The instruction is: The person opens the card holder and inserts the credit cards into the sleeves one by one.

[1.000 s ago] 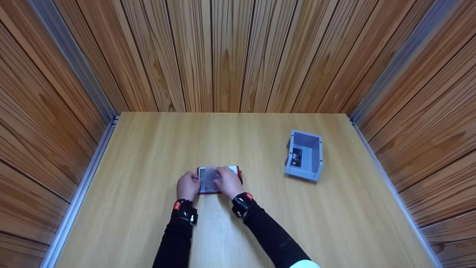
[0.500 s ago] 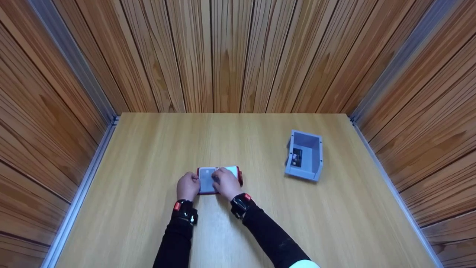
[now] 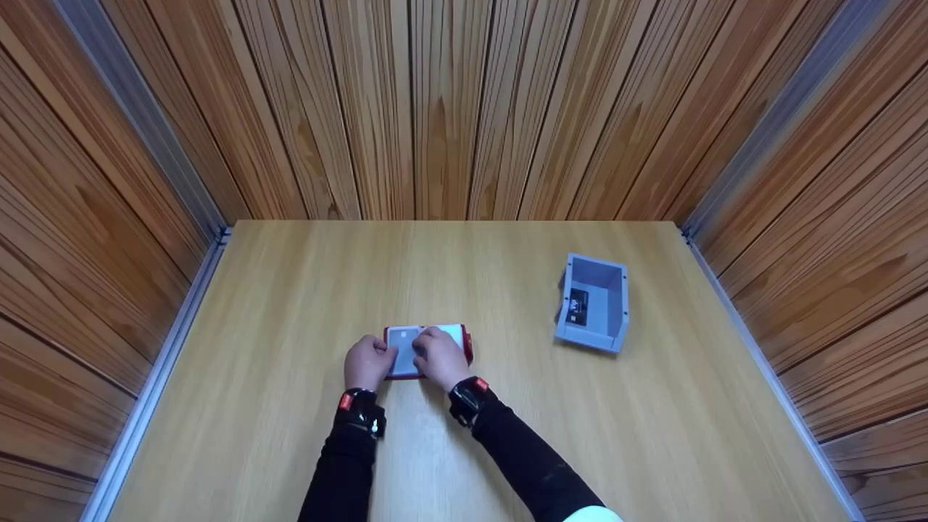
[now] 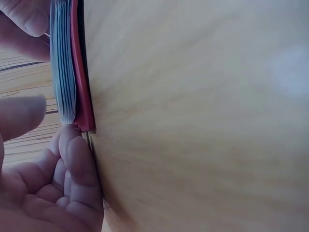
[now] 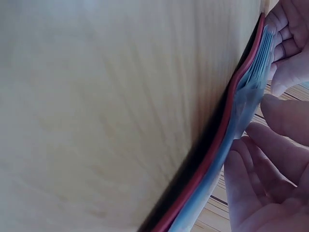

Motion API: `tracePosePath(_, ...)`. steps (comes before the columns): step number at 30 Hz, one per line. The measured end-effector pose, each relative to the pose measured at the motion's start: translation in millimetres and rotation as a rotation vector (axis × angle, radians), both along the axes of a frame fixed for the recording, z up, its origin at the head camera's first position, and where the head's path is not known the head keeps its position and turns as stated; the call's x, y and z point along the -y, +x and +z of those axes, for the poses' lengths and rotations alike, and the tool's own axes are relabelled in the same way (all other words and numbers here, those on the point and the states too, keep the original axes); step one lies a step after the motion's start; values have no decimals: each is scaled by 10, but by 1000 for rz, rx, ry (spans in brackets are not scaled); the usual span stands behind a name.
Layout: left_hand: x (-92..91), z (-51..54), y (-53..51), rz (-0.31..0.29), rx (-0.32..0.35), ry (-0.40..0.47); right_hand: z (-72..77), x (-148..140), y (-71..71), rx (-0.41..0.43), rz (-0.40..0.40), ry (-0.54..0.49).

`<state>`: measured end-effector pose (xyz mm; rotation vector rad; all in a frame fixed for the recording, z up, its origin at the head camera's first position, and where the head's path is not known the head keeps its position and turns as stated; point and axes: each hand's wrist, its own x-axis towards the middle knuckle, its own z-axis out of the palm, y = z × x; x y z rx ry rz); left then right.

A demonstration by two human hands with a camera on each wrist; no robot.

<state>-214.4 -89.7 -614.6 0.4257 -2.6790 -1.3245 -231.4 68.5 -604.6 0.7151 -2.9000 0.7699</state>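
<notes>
A red-covered card holder (image 3: pixel 406 351) with a stack of clear plastic sleeves (image 4: pixel 65 63) lies opened out on the table. At its left edge is my left hand (image 3: pixel 368 362); the curled fingers touch the edge and the thumb reaches over the sleeves. In the left wrist view, a small gap shows between that thumb (image 4: pixel 24 116) and the stack. My right hand (image 3: pixel 442 357) lies over the middle of the card holder, thumb and fingers at a clear sleeve that bulges up in the right wrist view. Its fingertips are partly hidden in the head view.
A grey bin (image 3: pixel 593 304), with a black label inside, stands to the right on the wooden table (image 3: pixel 507 290). Wood-panelled walls (image 3: pixel 442 109) and metal rails (image 3: pixel 163 370) bound the table at the back and sides.
The right hand has shifted slightly left, and the sleeve beside it lies flatter and looks lighter. The left thumb has moved right, over the sleeve. The bin has stayed put.
</notes>
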Motion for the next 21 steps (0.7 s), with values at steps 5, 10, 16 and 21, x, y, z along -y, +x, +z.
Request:
tracePosePath(5,-2,10,4,-4,27,11,-8,-6,7,-29,2,-18)
tracePosePath(10,2,2,-8,-9,48,28,-9,-12,9,-19,4,-22)
tracePosePath(16,8,-9,-12,-12,57,30,18,-51,11,38,1,-78)
tracePosePath(21,3,-2,-10,-8,53,24,110,-176,-5,11,-7,-230)
